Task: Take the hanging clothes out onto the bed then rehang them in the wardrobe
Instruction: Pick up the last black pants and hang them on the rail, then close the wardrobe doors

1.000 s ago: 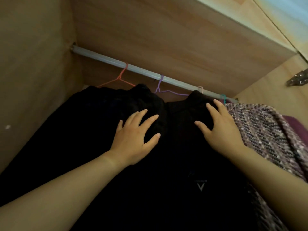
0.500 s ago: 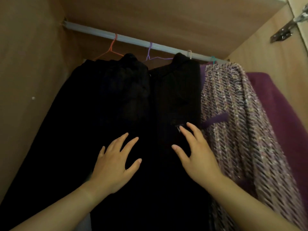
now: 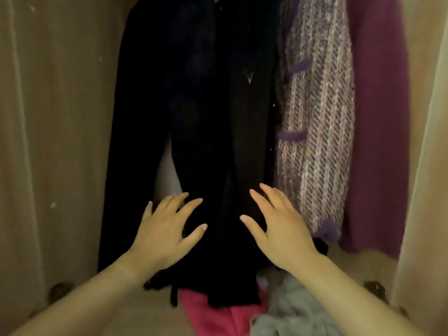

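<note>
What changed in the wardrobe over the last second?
The left hand and right hand slid down the black clothes, from just below the hangers to near the hems; the view tilted down too, losing the rail. Nothing was gripped or let go: fingers stay spread open. The tweed jacket and purple garment still hang beside them.

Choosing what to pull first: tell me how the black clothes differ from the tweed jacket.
The black clothes are plain and dark; the tweed jacket is woven pinkish with purple fastenings. The black clothes hang lower, reaching the pink cloth; the tweed jacket ends higher. Both hang side by side in the wardrobe.
</note>
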